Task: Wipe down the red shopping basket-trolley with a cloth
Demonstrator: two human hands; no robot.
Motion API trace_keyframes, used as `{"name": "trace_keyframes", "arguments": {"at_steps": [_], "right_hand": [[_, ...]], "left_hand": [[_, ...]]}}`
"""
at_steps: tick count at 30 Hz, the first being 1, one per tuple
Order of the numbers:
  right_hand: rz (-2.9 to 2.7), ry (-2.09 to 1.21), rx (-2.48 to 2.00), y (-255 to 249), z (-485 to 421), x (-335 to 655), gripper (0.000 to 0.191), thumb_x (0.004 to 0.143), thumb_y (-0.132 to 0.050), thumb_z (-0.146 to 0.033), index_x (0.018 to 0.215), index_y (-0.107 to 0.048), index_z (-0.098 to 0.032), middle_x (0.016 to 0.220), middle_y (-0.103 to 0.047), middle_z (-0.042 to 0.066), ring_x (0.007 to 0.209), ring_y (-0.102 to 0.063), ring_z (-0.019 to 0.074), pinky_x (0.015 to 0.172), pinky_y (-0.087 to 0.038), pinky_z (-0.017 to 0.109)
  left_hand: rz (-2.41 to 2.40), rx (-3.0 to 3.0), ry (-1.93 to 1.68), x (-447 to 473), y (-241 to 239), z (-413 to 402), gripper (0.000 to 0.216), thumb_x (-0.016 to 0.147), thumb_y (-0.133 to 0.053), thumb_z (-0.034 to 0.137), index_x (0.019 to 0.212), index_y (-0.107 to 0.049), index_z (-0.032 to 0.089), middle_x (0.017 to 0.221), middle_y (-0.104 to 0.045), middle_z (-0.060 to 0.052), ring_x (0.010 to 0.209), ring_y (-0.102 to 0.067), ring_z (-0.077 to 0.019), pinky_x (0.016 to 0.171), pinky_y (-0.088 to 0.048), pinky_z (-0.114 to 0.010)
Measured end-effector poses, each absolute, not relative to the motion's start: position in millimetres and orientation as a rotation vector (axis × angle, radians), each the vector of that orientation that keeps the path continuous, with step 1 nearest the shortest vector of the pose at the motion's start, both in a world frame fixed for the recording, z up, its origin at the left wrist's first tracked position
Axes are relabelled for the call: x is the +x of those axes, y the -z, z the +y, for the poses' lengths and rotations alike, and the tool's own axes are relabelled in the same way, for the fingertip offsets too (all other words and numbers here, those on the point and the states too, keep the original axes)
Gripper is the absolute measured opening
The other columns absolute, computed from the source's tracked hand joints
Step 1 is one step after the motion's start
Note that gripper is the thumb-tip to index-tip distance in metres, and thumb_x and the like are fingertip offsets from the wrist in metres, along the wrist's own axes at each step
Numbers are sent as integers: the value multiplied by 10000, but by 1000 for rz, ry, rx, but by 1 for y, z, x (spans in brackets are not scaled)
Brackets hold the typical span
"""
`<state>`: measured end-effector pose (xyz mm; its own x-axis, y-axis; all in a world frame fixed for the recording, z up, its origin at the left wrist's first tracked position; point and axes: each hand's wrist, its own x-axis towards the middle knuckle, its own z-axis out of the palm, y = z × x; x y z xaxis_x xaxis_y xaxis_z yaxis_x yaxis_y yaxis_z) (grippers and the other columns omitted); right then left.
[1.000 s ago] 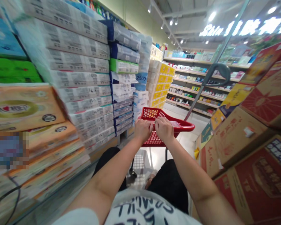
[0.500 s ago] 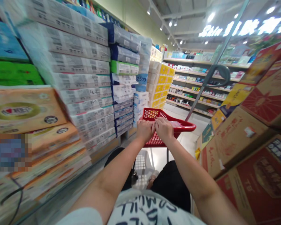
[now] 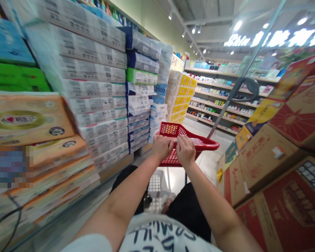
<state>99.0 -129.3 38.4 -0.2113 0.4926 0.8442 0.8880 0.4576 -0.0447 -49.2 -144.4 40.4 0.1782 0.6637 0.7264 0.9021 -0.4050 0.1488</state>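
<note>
Red shopping cart [image 3: 210,144] sits straight ahead of me on the pale floor [image 3: 170,178], just beyond the two knees, with its handle within reach of both arms. From my end I read the pose as matched: both forearms stretch forward and draw together, with the backs of the hands facing up. My left hand [image 3: 163,146] and right hand [image 3: 185,149] sit side by side near the middle of the handle, thumb sides turned toward each other, with hardly any gap between them. Each has its fingers curled over the bar, closed on it; I cannot see the fingertips on the far side. The right end of the handle sticks out bare past my right hand.

Counting up, I have one cart, two hands and two legs in black trousers [image 3: 189,206]. Along the left stands a tall stack of white packs [image 3: 94,68], about ten high, though the lower ones blur together. Beside it I count two large dark-blue packs [image 3: 144,63] above one green-and-white pack [image 3: 143,76]. Yellow-and-white packs [image 3: 182,99] make out as five layers. Nearest on the left is one blue pack [image 3: 8,40], then green packaging [image 3: 16,73], then several orange packs [image 3: 28,119]. Several cartons [image 3: 267,154] line the right side; overlap keeps me from an exact number. One lit sign [image 3: 275,39] glows above the far shelves [image 3: 225,85].
</note>
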Motion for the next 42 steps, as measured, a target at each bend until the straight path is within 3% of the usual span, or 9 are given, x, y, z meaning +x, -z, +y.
{"name": "trace_keyframes", "arguments": {"at_steps": [2,7,14,17,20,26,31,39,42], "right_hand": [[-1886,590,-1145,-39,-132,101,295,928,-436,-210,1092,-677,-164,1191,-671,101,1178,-561,221,1027,-397,363],[-1933,397,-1539,-70,-123,109,311,940,-408,-245,853,-704,-203,911,-729,76,836,-663,188,785,-472,292],[-1866,504,-1493,-67,-132,109,342,947,-377,-235,862,-702,-172,946,-713,110,910,-639,211,852,-445,330],[-1992,409,-1587,-76,-121,110,357,946,-393,-276,787,-700,-187,838,-719,97,768,-649,193,722,-463,291],[-2017,338,-1676,-80,-113,109,371,958,-388,-319,787,-696,-202,826,-723,88,705,-649,188,649,-454,285],[-1904,553,-1547,-71,-120,103,339,963,-371,-263,893,-693,-182,972,-715,98,892,-650,209,795,-458,305],[-2256,360,-1743,-97,-101,117,282,935,-445,-275,886,-710,-193,910,-723,106,796,-664,207,694,-461,286],[-1876,563,-1423,-57,-124,114,363,984,-343,-288,1070,-673,-162,1134,-677,113,1040,-611,215,939,-412,334],[-1998,456,-1455,-62,-121,116,347,980,-348,-292,1038,-678,-203,1122,-686,68,1012,-620,205,907,-412,315]], "left_hand": [[-1487,-2139,1065,-51,-40,-145,315,932,-424,308,759,-662,196,803,-688,-66,832,-555,-222,852,-317,-417],[-1487,-2145,1068,-53,-41,-144,322,926,-423,286,720,-655,198,790,-681,-70,813,-551,-221,855,-323,-414],[-1481,-2196,1050,-63,-40,-146,309,918,-437,282,729,-670,209,784,-677,-67,828,-553,-224,873,-330,-424],[-1515,-2112,1055,-61,-46,-153,248,898,-464,264,781,-677,214,1002,-687,-88,980,-548,-256,921,-319,-446],[-1481,-2024,1090,-50,-51,-158,208,879,-493,254,984,-670,219,1298,-574,-105,1181,-465,-298,996,-263,-479],[-1547,-2130,971,-35,-46,-150,357,964,-373,415,938,-642,182,939,-680,-121,895,-566,-276,837,-316,-446],[-1496,-2156,972,-38,-39,-146,363,966,-371,445,959,-626,186,934,-676,-114,901,-564,-268,815,-300,-428],[-1439,-2108,1001,-46,-34,-145,335,967,-387,409,938,-631,183,911,-676,-105,882,-564,-263,827,-296,-435],[-1450,-2074,1033,-50,-33,-141,321,975,-376,375,905,-631,193,891,-679,-87,863,-568,-244,825,-298,-428]]}}
